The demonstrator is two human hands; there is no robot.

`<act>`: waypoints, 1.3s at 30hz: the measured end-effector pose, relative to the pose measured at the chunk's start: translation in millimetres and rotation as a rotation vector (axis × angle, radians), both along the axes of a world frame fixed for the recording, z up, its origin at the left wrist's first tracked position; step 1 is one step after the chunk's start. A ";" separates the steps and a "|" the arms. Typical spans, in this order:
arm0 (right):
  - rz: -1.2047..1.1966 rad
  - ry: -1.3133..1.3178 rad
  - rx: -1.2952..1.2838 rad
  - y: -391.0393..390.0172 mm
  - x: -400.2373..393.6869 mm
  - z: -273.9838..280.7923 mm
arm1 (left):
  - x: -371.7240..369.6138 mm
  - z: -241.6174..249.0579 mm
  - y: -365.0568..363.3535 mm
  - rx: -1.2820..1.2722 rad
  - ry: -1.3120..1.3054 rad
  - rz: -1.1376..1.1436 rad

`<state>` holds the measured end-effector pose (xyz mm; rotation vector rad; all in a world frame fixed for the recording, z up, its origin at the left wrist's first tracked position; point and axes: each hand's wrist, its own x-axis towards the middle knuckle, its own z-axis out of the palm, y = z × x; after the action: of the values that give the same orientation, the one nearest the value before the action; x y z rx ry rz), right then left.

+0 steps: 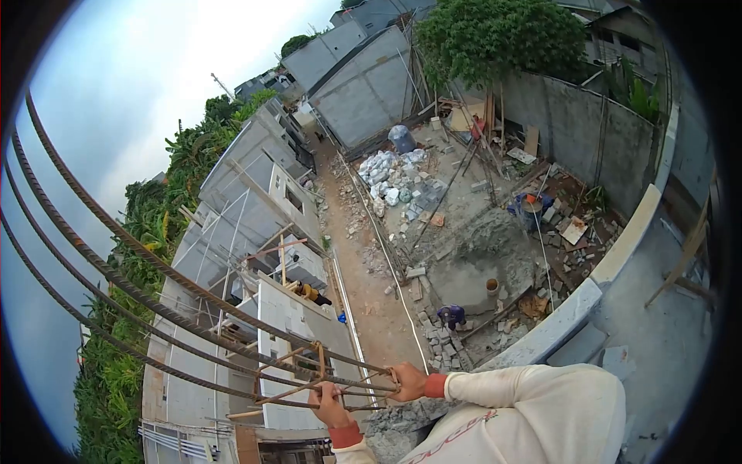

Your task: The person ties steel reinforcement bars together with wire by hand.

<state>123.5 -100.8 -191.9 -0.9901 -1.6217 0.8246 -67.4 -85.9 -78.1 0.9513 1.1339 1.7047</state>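
Several long ribbed rebars [162, 309] curve in from the left and run close together toward my hands. Thin rusty stirrups [321, 360] cross them near their right ends. My right hand [410, 382] is closed around the ends of the bars, beside a stirrup. Lower and to the left, my left hand [331, 405] has its fingers bent against a lower bar near another stirrup; exactly which piece they pinch is partly hidden. Both cream sleeves [495, 387] end in red cuffs.
Far below lies a yard with a person bending [450, 315], a bucket [492, 286], rubble and white sacks [379, 170]. Another person in yellow [309, 293] is by the unfinished grey houses [286, 332]. A concrete wall edge [572, 309] curves along the right.
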 end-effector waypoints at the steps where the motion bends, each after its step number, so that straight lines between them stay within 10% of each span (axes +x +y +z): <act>1: -0.008 0.004 -0.010 -1.2 -2.4 -3.3 | 0.0 2.6 -2.2 -0.017 0.015 0.022; 28: 0.115 0.063 -0.101 9.4 12.5 3.6 | -42.5 -7.6 7.3 -0.112 0.606 -0.668; 39: 0.115 0.068 -0.114 9.5 5.2 1.2 | -25.0 -58.3 -6.7 -0.204 0.066 -0.589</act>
<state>128.7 -91.3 -190.7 -0.9440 -1.5995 1.0280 -92.4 -92.6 -136.4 1.0843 0.9249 1.0714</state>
